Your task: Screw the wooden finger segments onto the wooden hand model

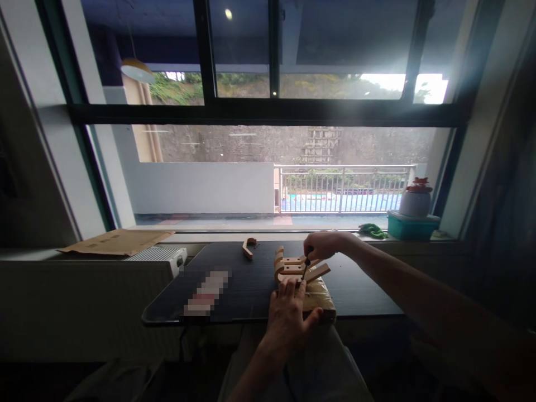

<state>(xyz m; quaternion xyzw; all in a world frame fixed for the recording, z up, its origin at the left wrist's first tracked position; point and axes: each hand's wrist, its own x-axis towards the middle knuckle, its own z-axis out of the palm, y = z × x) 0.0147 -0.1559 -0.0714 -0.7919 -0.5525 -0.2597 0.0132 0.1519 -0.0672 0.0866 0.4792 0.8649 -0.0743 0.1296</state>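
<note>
My right hand (322, 244) is closed around the handle of a screwdriver (305, 269), whose dark shaft points down at a wooden piece with curved ends and drilled holes (290, 268). Flat on the near side of that wood lies my left hand (288, 312), fingers stretched forward and thumb out to the right. The wood rests on a brown taped package (319, 296) near the table's front edge. A straight wooden strip (317, 272) sticks out to the right of the screwdriver. The exact contact of the tip is too small to make out.
On the dark table (251, 296), a separate curved wooden piece (248, 249) lies toward the back. A blurred patch (207, 294) covers something at left. Along the window side are a brown envelope (117, 242), a green cloth (372, 230) and a teal box (410, 225).
</note>
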